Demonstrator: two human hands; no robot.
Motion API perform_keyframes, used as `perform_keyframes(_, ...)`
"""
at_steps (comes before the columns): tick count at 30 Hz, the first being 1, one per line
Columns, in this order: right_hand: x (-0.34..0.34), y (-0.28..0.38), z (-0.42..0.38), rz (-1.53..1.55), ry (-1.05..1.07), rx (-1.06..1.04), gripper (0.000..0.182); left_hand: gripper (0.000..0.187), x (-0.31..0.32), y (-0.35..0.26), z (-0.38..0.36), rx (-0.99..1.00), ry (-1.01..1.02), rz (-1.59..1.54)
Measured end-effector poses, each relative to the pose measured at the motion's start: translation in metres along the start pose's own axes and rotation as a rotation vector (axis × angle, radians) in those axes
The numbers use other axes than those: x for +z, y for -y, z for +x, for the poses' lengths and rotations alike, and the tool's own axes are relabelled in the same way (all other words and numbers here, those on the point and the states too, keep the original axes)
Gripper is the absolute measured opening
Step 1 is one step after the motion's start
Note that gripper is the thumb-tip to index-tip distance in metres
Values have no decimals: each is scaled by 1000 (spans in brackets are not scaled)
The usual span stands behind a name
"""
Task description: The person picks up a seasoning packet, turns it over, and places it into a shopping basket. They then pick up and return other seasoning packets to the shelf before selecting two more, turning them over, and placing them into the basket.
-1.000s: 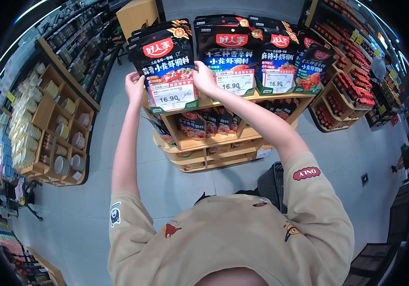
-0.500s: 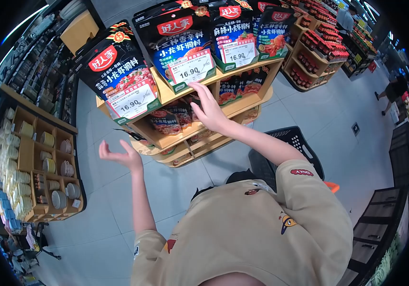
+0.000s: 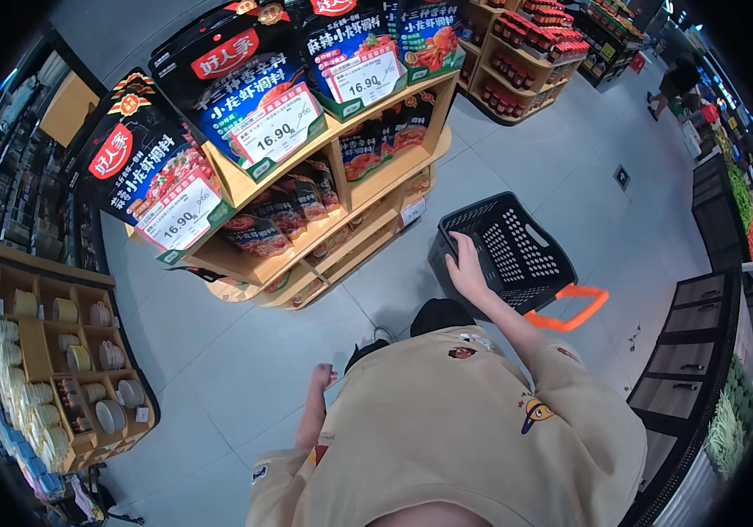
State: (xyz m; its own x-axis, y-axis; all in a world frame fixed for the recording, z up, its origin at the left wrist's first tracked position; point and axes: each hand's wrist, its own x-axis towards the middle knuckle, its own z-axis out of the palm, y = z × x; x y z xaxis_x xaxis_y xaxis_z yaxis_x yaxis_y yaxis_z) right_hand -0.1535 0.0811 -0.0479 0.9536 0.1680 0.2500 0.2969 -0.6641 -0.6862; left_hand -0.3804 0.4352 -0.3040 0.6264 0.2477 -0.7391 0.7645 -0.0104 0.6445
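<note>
My right hand [image 3: 467,270] reaches over the left side of a black shopping basket [image 3: 524,239] on the floor, fingers stretched out and nothing held. The basket has perforated walls and an orange handle [image 3: 574,309] folded out toward the right. Low at my left side, my left hand [image 3: 324,376] is drawn in with its fingers curled, and no object shows in it. Ahead stands a wooden display shelf [image 3: 315,145]. Along its top are dark seasoning pouches [image 3: 240,97] with price cards [image 3: 275,125] reading 16.90; smaller pouches [image 3: 258,228] lie on the level below.
A rack of dishes and cups [image 3: 78,351] stands at left. Shelves of red-lidded jars [image 3: 508,83] are at the upper right, and a person [image 3: 673,86] is farther off. Dark drawer cabinets [image 3: 688,356] with vegetables [image 3: 730,430] line the right. Grey tiled floor [image 3: 236,369] lies between.
My right hand has left the pouches on the shelf and come down over the basket. My left hand has dropped back to my side, its fingers now curled. The view has shifted right.
</note>
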Motion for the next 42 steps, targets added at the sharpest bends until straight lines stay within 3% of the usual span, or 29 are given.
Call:
perform_keyframes(3, -20, -31, -23, -66, -36, 129, 43, 28, 10, 3, -62, -45, 45, 491)
perform_keyframes(4, -26, -45, -30, -92, -35, 152, 43, 28, 10, 28, -52, -45, 46, 496)
perform_keyframes(6, -39, -72, -46, -173, -40, 214, 42, 27, 7, 84, -7, 118, 171, 305)
perform_keyframes(7, -45, -87, -54, -217, -9, 264, 41, 27, 13, 72, -17, 119, 167, 311)
perform_keyframes(9, -58, -117, -73, -321, 75, 376, 38, 27, 31, 41, -39, -3, -96, 222)
perform_keyframes(11, -74, -134, -90, -367, 128, 449, 38, 27, 40, 7, -54, -48, -82, 194)
perform_keyframes(13, -93, -141, -103, -540, 310, 674, 36, 28, 50, -8, -53, -92, -68, 167)
perform_keyframes(16, -120, -159, -124, -590, 397, 730, 37, 27, 75, -17, -38, -77, -54, 32)
perform_keyframes(21, -166, -186, -154, -720, 325, 511, 40, 24, 132, -47, -55, 39, -22, 42)
perform_keyframes(23, -190, -188, -156, -759, 487, 394, 53, 22, 154, -49, -65, 68, 7, 77)
perform_keyframes(26, -208, -193, -153, -747, 545, 399, 60, 21, 181, -44, -83, 60, -6, 108)
perform_keyframes(27, -217, -202, -154, -746, 540, 390, 60, 21, 187, -41, -86, 66, -12, 104)
perform_keyframes(29, -237, -224, -160, -738, 375, 102, 56, 22, 197, -32, -93, 52, -26, 102)
perform_keyframes(33, -267, -250, -166, -662, 541, 75, 51, 22, 216, -18, -99, 57, -46, 76)
perform_keyframes(36, -254, -247, -169, -700, 460, 77, 48, 22, 234, -38, -102, 143, -66, 139)
perform_keyframes(42, -231, -228, -168, -650, 264, 164, 44, 20, 335, -167, -135, 662, 157, 339)
